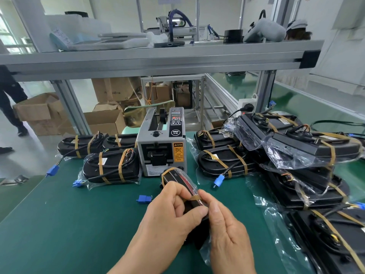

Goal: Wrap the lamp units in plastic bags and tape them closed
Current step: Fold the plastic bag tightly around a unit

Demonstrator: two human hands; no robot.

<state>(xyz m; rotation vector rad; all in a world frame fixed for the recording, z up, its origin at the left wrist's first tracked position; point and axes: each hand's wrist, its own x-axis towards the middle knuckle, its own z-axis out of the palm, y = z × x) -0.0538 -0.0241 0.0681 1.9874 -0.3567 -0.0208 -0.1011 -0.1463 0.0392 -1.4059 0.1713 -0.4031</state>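
A black lamp unit (178, 178) with a red lens, inside a clear plastic bag, stands on edge on the green table in front of me. One brown tape band circles its far end. My left hand (169, 210) grips the unit's near part, thumb across its side. My right hand (223, 224) pinches a short strip of brown tape (194, 198) against the bag, together with the left fingers. The unit's near end is hidden behind my hands.
A grey tape dispenser machine (163, 147) stands just beyond the unit. Bagged, taped lamp units lie at left (112, 167) and pile up at right (296, 147). A loose blue connector (143, 199) lies left of my hands. An aluminium shelf frame (158, 58) spans overhead.
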